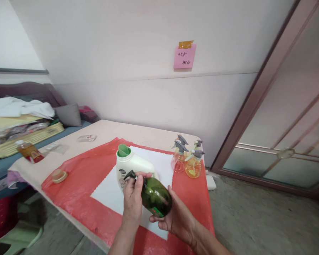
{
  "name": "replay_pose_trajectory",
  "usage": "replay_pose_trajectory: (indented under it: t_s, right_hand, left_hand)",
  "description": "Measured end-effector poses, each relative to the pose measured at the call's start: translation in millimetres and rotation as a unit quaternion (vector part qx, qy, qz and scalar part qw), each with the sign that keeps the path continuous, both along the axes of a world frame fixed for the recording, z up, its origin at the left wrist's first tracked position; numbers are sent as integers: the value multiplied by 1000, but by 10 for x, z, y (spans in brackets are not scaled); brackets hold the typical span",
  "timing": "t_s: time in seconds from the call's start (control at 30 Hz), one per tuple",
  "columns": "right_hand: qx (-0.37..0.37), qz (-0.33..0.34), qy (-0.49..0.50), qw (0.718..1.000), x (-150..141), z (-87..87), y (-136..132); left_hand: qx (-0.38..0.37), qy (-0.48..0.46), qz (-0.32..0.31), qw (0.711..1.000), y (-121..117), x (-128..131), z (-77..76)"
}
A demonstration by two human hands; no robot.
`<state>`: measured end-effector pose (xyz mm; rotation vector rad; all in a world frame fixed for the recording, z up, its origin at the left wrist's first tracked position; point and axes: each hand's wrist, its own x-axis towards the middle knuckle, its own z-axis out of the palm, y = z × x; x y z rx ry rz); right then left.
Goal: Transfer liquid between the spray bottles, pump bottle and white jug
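A dark green pump bottle (156,195) lies tilted in the air between both hands, over the white sheet (106,193). My left hand (134,194) is closed around its neck and black pump head (130,174). The bottle's base rests in my right hand (175,219), whose fingers curl round the lower end. Just behind the left hand stands a large white jug (133,163) with an open neck and a green spout (123,150). My left hand overlaps part of the jug, so I cannot tell whether they touch.
Several spray bottles (193,167) stand at the right on the red plastic sheet (77,177). A round beige cap (59,176) lies at the left. An amber bottle (29,151) is near the table's left edge. A pink note (185,56) hangs on the wall.
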<state>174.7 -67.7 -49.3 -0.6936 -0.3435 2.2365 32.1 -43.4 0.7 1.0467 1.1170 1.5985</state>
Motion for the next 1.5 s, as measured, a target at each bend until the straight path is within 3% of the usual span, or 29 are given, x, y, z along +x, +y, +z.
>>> replay_pose_trajectory:
  t_s: [0.1,0.3,0.5,0.6,0.77,0.93,1.1,1.33,1.5]
  right_hand:
    - [9,-37,-13,999,21,10,9]
    - [66,-131,-2,989,89,55,-28]
    - [125,-158,28,979,69,154,-62]
    - [104,-141,21,984,45,170,-60]
    - [27,9,13,1000,22,67,-53]
    - [96,-87,41,991,82,59,-67]
    - [106,-115,64,986,93,106,-83]
    - [26,14,44,999,26,75,-50]
    - [56,-97,20,993,76,91,-37]
  left_hand:
    - [-9,-41,-26,999,0,-1,9]
    - [-5,-78,0,997,34,-14,-17]
    - [-20,-112,20,993,43,-17,-27]
    - [-17,-112,35,993,48,-27,-26]
    - [-18,-97,16,995,49,-60,-48]
    - [-12,-105,16,994,38,-61,-35]
    - [-4,-111,18,994,31,-42,-27]
    - [-11,-127,12,992,33,-52,-43]
    - [-4,-154,41,987,51,-48,0]
